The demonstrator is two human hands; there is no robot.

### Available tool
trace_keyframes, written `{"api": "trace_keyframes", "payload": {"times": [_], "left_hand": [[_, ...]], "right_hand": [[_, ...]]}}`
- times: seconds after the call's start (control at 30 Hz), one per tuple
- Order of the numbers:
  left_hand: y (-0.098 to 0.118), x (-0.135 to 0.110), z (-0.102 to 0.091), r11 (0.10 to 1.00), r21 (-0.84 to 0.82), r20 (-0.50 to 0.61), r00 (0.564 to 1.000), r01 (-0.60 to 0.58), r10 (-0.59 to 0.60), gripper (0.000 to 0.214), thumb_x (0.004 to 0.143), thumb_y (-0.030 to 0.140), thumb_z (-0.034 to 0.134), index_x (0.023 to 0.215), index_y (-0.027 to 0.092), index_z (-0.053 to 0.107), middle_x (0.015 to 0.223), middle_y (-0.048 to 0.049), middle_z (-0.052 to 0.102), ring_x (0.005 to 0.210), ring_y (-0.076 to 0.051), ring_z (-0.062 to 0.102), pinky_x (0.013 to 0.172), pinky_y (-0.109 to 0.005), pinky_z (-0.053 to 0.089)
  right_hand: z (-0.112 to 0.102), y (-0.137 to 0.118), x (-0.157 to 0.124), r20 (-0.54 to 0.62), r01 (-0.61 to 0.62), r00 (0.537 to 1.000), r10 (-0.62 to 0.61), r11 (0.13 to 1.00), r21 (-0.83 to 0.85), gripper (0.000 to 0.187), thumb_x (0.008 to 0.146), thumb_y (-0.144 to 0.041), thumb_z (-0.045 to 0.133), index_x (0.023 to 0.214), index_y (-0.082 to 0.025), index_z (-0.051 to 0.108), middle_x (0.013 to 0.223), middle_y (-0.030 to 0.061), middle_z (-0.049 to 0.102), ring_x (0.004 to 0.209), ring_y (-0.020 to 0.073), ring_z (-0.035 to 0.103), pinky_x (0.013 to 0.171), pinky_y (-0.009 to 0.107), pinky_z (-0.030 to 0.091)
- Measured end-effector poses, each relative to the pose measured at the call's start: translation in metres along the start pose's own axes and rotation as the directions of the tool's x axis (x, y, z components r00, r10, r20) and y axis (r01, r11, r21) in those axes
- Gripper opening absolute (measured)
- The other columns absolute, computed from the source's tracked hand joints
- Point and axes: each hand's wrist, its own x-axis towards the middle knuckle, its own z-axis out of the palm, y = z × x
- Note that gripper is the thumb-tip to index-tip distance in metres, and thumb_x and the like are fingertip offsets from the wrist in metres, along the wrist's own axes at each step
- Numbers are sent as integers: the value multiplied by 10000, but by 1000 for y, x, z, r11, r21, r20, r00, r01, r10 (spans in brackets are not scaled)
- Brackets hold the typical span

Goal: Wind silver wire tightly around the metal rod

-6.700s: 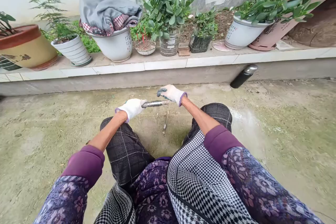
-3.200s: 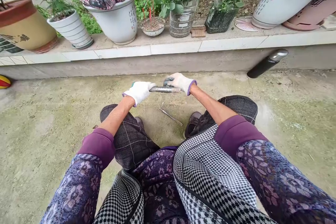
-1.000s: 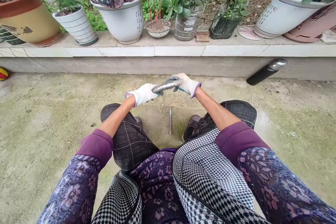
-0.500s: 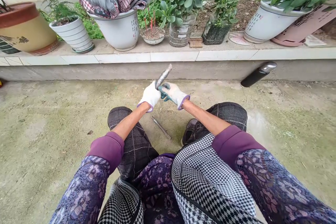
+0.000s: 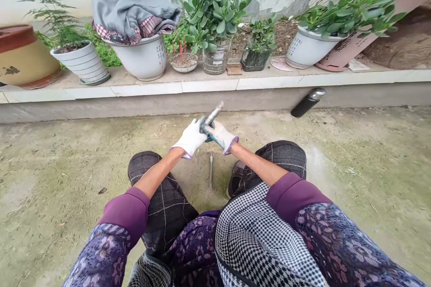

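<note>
Both my hands wear white gloves with dark grey-green palms and purple cuffs. They meet in front of my knees, closed around the lower part of a silvery, ridged rod (image 5: 214,113) that looks wrapped. Its dull, rounded end points up and to the right. My left hand (image 5: 192,136) grips from the left, and my right hand (image 5: 219,134) holds on from the right with its thumb across the rod. The rod's lower end is hidden by the gloves. Below them, between my feet, a thin grey metal bar (image 5: 211,171) appears nearly in line with my view.
A tiled ledge (image 5: 208,86) runs across ahead, bearing several potted plants and a white pot (image 5: 141,58) heaped with cloth. Against its wall leans a black flask (image 5: 307,103) with a silver cap. My knees and a shoe (image 5: 235,178) flank the concrete ground (image 5: 67,157).
The view has shifted and tilted slightly. My right thumb now lies across the silvery rod. The metal bar below has turned from slanting to nearly straight up and down in the view.
</note>
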Motion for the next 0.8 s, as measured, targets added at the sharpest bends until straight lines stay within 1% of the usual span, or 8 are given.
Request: {"api": "trace_keyframes", "payload": {"times": [0.13, 0.33, 0.4, 0.53, 0.6, 0.67, 0.73, 0.8], "left_hand": [[-1, -1, -7, 996, 74, 44, 998, -44, 41, 397, 792, 180, 634, 1183, 198, 699, 1063, -111, 672, 995, -260, 657, 920, -324, 489], [-8, -6, -4, 965, 222, 90, 988, -140, 123, 304, 867, 281, 572, 1135, 209, 698, 1043, -86, 676, 956, -238, 659, 872, -317, 498], [-9, -6, -5, 964, 233, 77, 990, -132, 117, 311, 878, 291, 569, 1155, 214, 688, 1055, -81, 681, 948, -229, 660, 854, -307, 499], [-7, -6, -16, 953, 278, -31, 990, -123, 137, 329, 921, 315, 538, 1207, 231, 677, 1080, -80, 688, 948, -225, 659, 834, -306, 498], [-5, -10, -20, 921, 353, -41, 981, -166, 192, 347, 935, 303, 520, 1234, 217, 672, 1103, -94, 692, 977, -237, 652, 868, -326, 492], [-4, -15, -22, 875, 425, -6, 966, -232, 259, 384, 911, 295, 557, 1263, 183, 663, 1151, -122, 690, 1037, -265, 635, 934, -368, 474], [-4, -21, -24, 860, 414, 29, 949, -298, 315, 446, 870, 335, 626, 1281, 164, 659, 1200, -140, 684, 1097, -293, 614, 999, -411, 445], [-7, -22, -28, 917, 271, -23, 950, -294, 312, 455, 854, 412, 651, 1243, 178, 687, 1211, -130, 690, 1122, -297, 606, 1030, -424, 431]], "right_hand": [[-2, 7, -3, -21, 15, 1000, -14, 999, 46, 328, 831, -417, 684, 1038, -172, 622, 788, 37, 693, 751, 180, 648, 691, 329, 584], [-4, 23, -4, -9, -15, 1000, 17, 978, 207, 383, 764, -502, 727, 932, -178, 611, 811, 51, 704, 744, 184, 661, 730, 363, 594], [-4, 24, 0, -7, -25, 1000, 28, 967, 254, 418, 715, -517, 761, 902, -179, 602, 811, 50, 704, 723, 183, 659, 721, 364, 591], [1, 18, 7, -16, 22, 1000, -18, 946, 323, 468, 666, -537, 777, 901, -176, 593, 812, 42, 697, 722, 183, 660, 728, 362, 577], [4, 15, 9, -34, 32, 999, -22, 938, 346, 454, 667, -529, 774, 887, -180, 582, 789, 30, 687, 718, 176, 656, 718, 350, 567], [6, 12, 10, -76, 17, 997, 12, 931, 366, 414, 677, -495, 767, 869, -189, 567, 733, 2, 662, 673, 157, 636, 672, 319, 550], [3, 8, 12, -150, -1, 986, 65, 920, 391, 354, 695, -439, 756, 839, -200, 539, 646, -38, 607, 581, 126, 581, 590, 276, 512], [-4, 3, 12, -220, -19, 967, 126, 903, 430, 304, 718, -380, 734, 811, -212, 498, 577, -69, 543, 499, 101, 511, 511, 243, 460]]}}
